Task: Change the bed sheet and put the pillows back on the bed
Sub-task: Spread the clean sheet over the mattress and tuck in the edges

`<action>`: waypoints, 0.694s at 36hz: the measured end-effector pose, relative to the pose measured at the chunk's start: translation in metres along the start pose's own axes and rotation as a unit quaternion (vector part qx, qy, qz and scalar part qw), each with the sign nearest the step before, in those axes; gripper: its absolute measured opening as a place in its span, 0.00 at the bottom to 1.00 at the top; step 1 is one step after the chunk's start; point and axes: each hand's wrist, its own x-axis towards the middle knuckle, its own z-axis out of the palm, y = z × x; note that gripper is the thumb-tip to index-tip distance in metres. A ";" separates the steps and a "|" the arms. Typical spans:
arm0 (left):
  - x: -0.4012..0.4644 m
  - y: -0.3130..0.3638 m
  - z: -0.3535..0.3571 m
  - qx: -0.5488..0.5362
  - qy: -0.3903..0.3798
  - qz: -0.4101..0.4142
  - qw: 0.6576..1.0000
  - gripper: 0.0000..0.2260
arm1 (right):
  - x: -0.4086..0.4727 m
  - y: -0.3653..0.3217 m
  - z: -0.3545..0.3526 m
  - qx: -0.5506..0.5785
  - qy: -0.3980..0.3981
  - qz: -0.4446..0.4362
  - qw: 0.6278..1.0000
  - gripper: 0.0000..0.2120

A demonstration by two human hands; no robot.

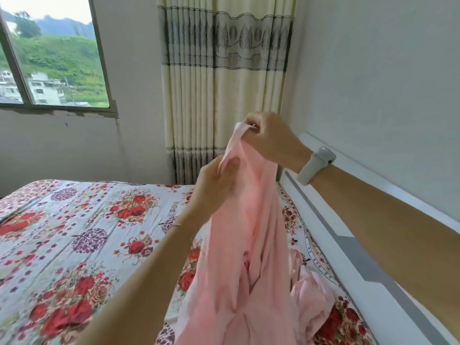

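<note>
From my remote feed I can make out only one scrap of lettering: a few small printed capitals on the floral bed sheet (pixel 87 227), near its middle just left of the raised pink cloth (pixel 249 245). They lie turned sideways to me and look like "SOM" or similar, but I cannot read them with any certainty. I can read no other text, brand, number or sign.

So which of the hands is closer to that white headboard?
Right. The right hand pinches the pink sheet up top, beside the headboard; the left hand grips it lower, farther out over the bed.
</note>
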 end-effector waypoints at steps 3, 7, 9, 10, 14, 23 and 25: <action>0.003 -0.013 -0.016 -0.032 0.029 -0.051 0.998 0.14 | -0.033 0.032 -0.001 -0.023 -0.059 0.007 0.998 0.10; -0.009 -0.041 -0.025 0.123 -0.041 -0.032 0.991 0.09 | -0.096 0.075 0.025 -0.093 -0.150 0.057 0.983 0.20; -0.021 -0.057 -0.022 0.224 -0.090 0.000 0.970 0.08 | -0.123 0.098 0.042 -0.150 -0.172 0.100 0.969 0.28; -0.028 -0.067 -0.022 0.280 -0.106 0.005 0.954 0.09 | -0.135 0.111 0.047 -0.179 -0.173 0.123 0.961 0.26; -0.057 -0.097 -0.030 0.454 -0.072 -0.046 0.887 0.13 | -0.168 0.154 0.041 -0.233 -0.141 0.237 0.933 0.11; -0.125 -0.175 -0.026 0.469 -0.242 -0.088 0.845 0.11 | -0.244 0.178 0.055 -0.014 0.035 0.431 0.902 0.09; -0.140 -0.193 -0.025 0.426 -0.337 -0.157 0.825 0.16 | -0.268 0.161 0.074 0.016 -0.029 0.410 0.911 0.08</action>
